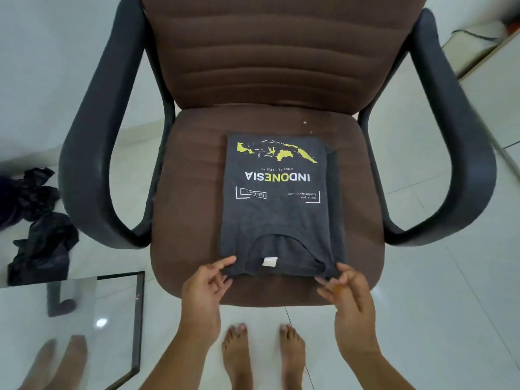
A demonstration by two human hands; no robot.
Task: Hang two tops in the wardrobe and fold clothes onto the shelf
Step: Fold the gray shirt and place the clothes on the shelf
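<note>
Here folded T-shirt (277, 204) on chair seat (191, 192); left hand (204, 285), right hand (347, 291) pinching near corners.

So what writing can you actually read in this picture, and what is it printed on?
"INDONESIA", upside down to the camera, letters ONE in yellow: on the folded dark grey T-shirt lying on the chair seat.
Coordinates line beside it: too small to read.
Boxed "Est." with a year and a small tagline: blurred.
White neck label: no legible text.

Folded dark grey T-shirt (277, 204) on brown chair seat (191, 192), left hand (206, 282) and right hand (347, 291) pinching its near corners
</note>
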